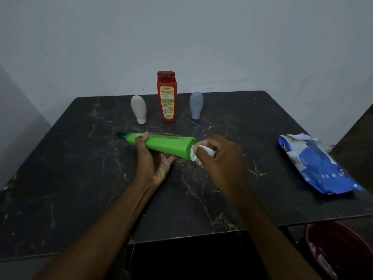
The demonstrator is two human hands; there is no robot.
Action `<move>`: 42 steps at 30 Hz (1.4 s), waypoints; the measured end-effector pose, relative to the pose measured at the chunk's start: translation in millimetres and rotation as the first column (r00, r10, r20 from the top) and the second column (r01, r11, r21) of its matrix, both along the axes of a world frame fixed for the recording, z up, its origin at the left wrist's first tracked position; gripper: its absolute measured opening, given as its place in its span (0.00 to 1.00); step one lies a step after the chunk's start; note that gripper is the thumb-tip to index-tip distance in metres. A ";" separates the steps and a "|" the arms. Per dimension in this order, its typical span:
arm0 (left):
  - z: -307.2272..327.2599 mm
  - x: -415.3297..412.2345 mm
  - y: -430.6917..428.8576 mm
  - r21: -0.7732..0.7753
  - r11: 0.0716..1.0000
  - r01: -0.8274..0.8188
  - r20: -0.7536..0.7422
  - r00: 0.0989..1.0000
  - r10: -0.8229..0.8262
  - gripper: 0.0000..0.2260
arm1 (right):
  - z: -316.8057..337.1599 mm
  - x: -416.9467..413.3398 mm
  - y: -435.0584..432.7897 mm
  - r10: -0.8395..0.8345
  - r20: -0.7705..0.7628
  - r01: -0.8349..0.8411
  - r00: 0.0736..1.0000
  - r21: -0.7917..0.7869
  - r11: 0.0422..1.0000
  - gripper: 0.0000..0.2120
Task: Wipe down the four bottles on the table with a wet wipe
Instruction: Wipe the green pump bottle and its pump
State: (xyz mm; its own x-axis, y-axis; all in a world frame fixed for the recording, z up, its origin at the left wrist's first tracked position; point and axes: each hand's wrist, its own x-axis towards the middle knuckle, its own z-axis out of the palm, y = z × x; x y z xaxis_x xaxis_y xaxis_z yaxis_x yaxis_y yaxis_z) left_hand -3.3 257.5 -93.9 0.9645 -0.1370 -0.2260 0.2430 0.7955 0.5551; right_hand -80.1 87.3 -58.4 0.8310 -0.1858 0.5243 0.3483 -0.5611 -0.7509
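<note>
A green bottle (167, 145) lies sideways above the dark marble table (80, 178), its dark green cap pointing left. My left hand (153, 160) grips it from below near the cap end, thumb over the top. My right hand (220, 156) pinches a crumpled white wet wipe (198, 153) against the bottle's flat bottom end. Behind them stand a red bottle (167, 98), a small cream bottle (138, 109) on its cap, and a small grey-blue bottle (196, 105) on its cap.
A blue and white wet wipe packet (314, 164) lies near the table's right edge. A dark red bin (343, 249) with white scraps inside sits on the floor at the lower right. A pale wall rises behind the table.
</note>
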 end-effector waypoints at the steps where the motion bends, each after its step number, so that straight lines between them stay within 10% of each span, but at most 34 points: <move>1: 0.1 -0.2 0.1 0.007 1.000 0.002 0.001 1.000 -0.002 0.19 | -0.8 0.7 -0.3 -0.002 -0.005 0.002 1.000 -0.001 1.000 0.02; 27: 1.3 -9.7 -8.9 0.254 0.967 -0.024 0.099 0.995 -0.002 0.25 | -13.6 -6.4 -42.5 0.037 -0.112 -0.010 0.993 0.237 0.971 0.03; 35: 32.3 -26.4 -43.6 0.673 0.684 -0.281 0.384 0.923 0.001 0.29 | 10.0 -6.3 -33.2 0.352 -0.101 -0.366 0.930 -0.200 0.909 0.05; 42: 74.1 -3.7 -77.9 0.833 0.450 -0.321 0.453 0.864 -0.222 0.32 | 19.8 24.3 -56.9 0.201 0.008 -0.195 0.980 -0.213 0.958 0.03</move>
